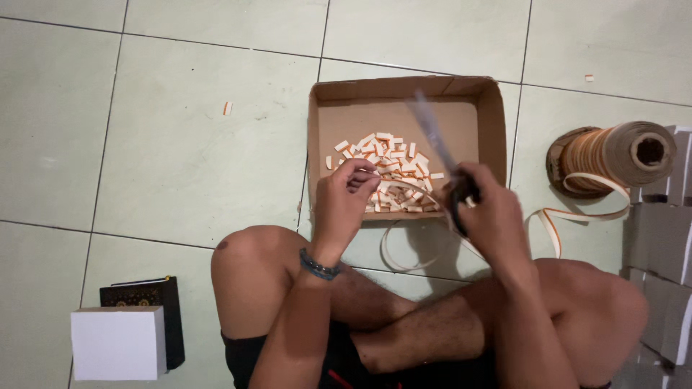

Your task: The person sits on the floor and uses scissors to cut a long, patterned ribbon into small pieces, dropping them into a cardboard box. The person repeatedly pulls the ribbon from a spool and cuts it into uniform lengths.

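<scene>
- The left hand pinches the free end of a thin cream strip, just over the near edge of the cardboard box.
- The right hand grips dark-handled scissors, blades blurred, pointing away across the box.
- The strip runs right of the box to a spool.
- Small flat cut pieces pile inside the box, beyond both hands.

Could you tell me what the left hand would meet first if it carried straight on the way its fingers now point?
Probably the pile of small white-and-orange cut strip pieces in the shallow brown cardboard box; the left hand points right across it, though height is unclear.
</scene>
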